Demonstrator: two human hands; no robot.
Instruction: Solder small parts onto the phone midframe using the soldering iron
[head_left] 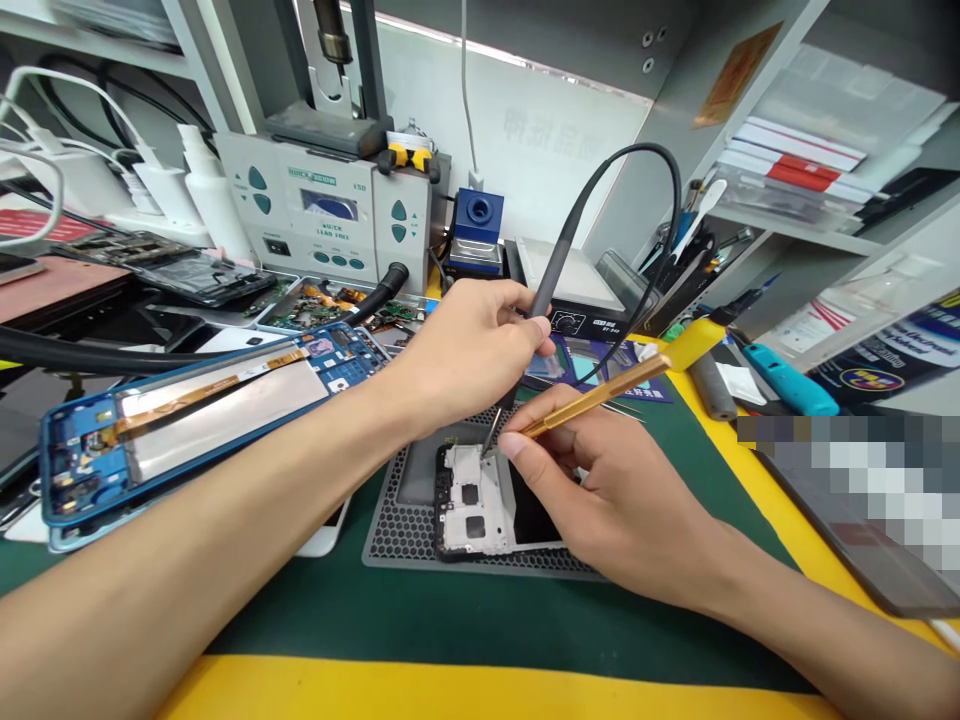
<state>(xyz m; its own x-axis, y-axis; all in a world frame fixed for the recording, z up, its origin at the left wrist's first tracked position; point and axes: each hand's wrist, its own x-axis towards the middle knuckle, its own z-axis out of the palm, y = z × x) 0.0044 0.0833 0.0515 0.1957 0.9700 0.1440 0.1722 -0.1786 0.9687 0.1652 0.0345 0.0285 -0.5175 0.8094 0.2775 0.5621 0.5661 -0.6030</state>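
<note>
A black phone frame with a white metal shield (474, 500) lies on a grey perforated mat (397, 530) at the centre of the bench. My left hand (465, 345) is closed round the grey handle of a soldering iron (559, 260), whose tip points down at the top edge of the phone. My right hand (600, 470) pinches gold tweezers (600, 392), their points meeting the iron's tip over the shield. The right hand's heel rests on the phone's lower right part and hides it.
An opened blue phone (187, 415) with its battery lies at the left. A grey soldering station (330, 215) stands behind, with circuit-board trays (315, 305) in front of it. Tools (787, 385) and shelves fill the right. The green mat (450, 610) has a yellow border.
</note>
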